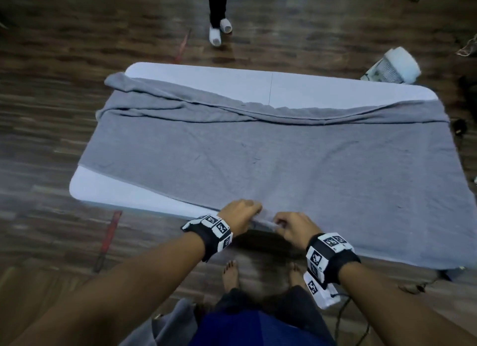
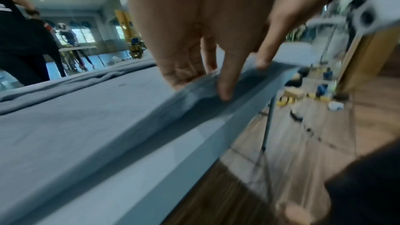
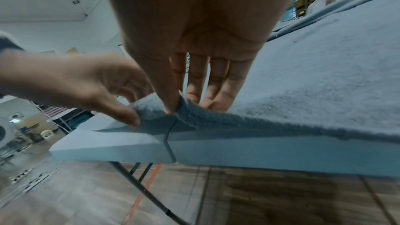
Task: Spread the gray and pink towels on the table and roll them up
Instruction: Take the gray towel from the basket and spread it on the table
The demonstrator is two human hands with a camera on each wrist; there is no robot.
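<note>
A large gray towel lies spread over most of the white folding table, its far edge bunched into a long fold. Both hands sit side by side at the towel's near edge, at the table's front middle. My left hand pinches that edge between thumb and fingers, lifting the gray towel slightly. My right hand pinches the same edge of the gray towel, thumb under and fingers on top. No pink towel shows on the table.
A person's legs stand beyond the table's far side. A white fan-like appliance sits on the wood floor at the far right. More gray cloth hangs by my body. My bare feet are under the near edge.
</note>
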